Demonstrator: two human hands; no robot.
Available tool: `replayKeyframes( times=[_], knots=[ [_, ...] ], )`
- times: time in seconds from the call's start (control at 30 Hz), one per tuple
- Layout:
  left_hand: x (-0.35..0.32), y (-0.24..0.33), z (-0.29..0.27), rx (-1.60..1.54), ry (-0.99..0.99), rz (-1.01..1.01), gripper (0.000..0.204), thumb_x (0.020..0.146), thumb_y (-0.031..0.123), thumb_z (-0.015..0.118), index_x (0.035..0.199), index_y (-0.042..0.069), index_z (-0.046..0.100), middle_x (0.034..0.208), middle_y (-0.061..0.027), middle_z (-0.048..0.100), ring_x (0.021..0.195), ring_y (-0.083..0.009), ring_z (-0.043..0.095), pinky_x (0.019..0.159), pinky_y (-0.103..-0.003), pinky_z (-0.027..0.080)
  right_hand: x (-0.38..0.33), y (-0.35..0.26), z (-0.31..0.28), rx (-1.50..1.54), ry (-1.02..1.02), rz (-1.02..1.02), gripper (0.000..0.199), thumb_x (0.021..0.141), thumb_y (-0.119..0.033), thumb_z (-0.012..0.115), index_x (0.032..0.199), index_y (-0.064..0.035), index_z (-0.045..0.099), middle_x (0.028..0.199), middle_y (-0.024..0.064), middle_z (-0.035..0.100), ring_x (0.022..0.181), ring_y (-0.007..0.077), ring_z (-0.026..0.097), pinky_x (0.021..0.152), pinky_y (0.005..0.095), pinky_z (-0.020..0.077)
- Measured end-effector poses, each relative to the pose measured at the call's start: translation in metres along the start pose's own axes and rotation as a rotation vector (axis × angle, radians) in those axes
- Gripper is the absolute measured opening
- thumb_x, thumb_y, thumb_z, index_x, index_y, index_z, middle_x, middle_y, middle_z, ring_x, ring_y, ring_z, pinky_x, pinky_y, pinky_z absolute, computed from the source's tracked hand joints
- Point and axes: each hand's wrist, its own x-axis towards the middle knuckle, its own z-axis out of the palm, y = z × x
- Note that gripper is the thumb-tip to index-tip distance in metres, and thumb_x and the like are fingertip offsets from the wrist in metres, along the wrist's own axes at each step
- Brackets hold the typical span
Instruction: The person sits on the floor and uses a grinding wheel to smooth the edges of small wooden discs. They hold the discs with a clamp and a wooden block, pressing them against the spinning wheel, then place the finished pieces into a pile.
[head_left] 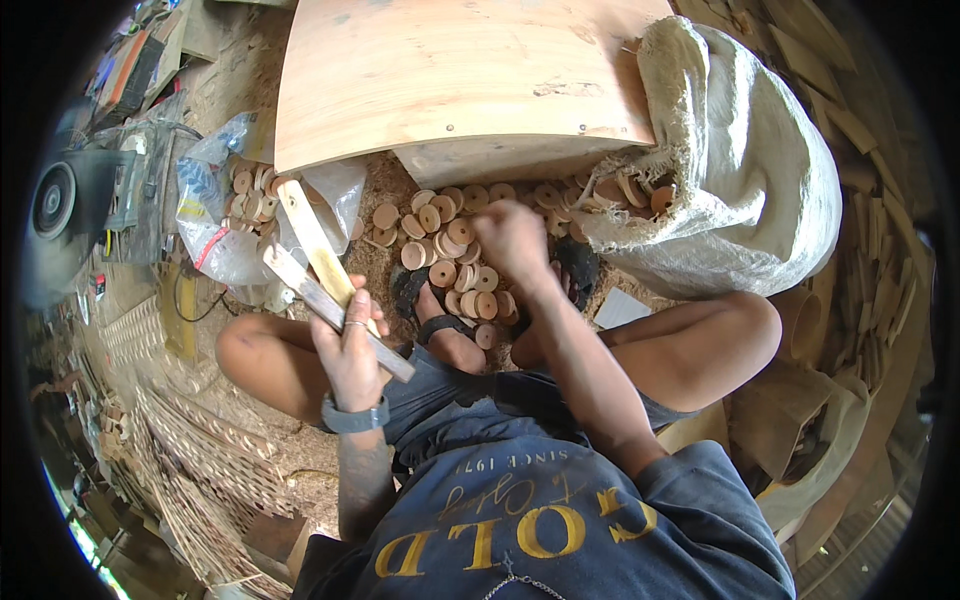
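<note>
My left hand is closed round two narrow wooden slats. The pale slat points up and away, while the darker, worn slat slants across the palm. Between my feet lies a loose heap of small round wooden discs, several with a hole in the middle. Over the right part of this heap my right hand is curled with its knuckles up. Whatever its fingers may hold is hidden beneath it.
A plywood-topped low table stands ahead. To its right slumps a white woven sack with discs at its mouth. A clear plastic bag of discs lies left, near a machine with a round wheel. Wood offcuts line the right side.
</note>
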Motion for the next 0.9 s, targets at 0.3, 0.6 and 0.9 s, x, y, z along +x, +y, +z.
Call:
replayKeyframes(
  times=[0.3, 0.6, 0.9],
  knots=[
    [0.029, -0.001, -0.005, -0.063, 0.028, 0.011, 0.028, 0.094, 0.004, 0.056, 0.121, 0.002, 0.049, 0.110, -0.0063, 0.058, 0.073, -0.0095, 0.053, 0.059, -0.025, 0.048, 0.018, 0.156, 0.036, -0.492, 0.214, -0.097, 0.043, 0.075, -0.016, 0.071, 0.114, -0.0067, 0.054, 0.099, 0.0188, 0.063, 0.094, 0.0411, 0.061, 0.081, 0.0479, 0.0499],
    [0.026, 0.001, -0.015, 0.116, 0.060, 0.073, 0.021, 0.096, 0.007, 0.055, 0.116, 0.000, 0.054, 0.103, -0.0058, 0.059, 0.072, -0.0084, 0.053, 0.057, -0.024, 0.046, 0.030, 0.132, 0.011, -0.215, 0.327, -0.025, 0.043, 0.071, -0.014, 0.076, 0.107, -0.0058, 0.056, 0.104, 0.0164, 0.061, 0.096, 0.0353, 0.062, 0.079, 0.0447, 0.0492],
    [0.037, 0.009, -0.026, 0.142, 0.122, 0.115, 0.023, 0.095, 0.004, 0.054, 0.117, 0.000, 0.051, 0.102, -0.0069, 0.060, 0.070, -0.0080, 0.052, 0.059, -0.023, 0.048, 0.079, 0.156, 0.009, -0.398, 0.025, -0.238, 0.029, 0.077, -0.009, 0.066, 0.104, -0.0045, 0.058, 0.100, 0.0214, 0.062, 0.093, 0.0445, 0.058, 0.084, 0.0519, 0.0458]
  ],
)
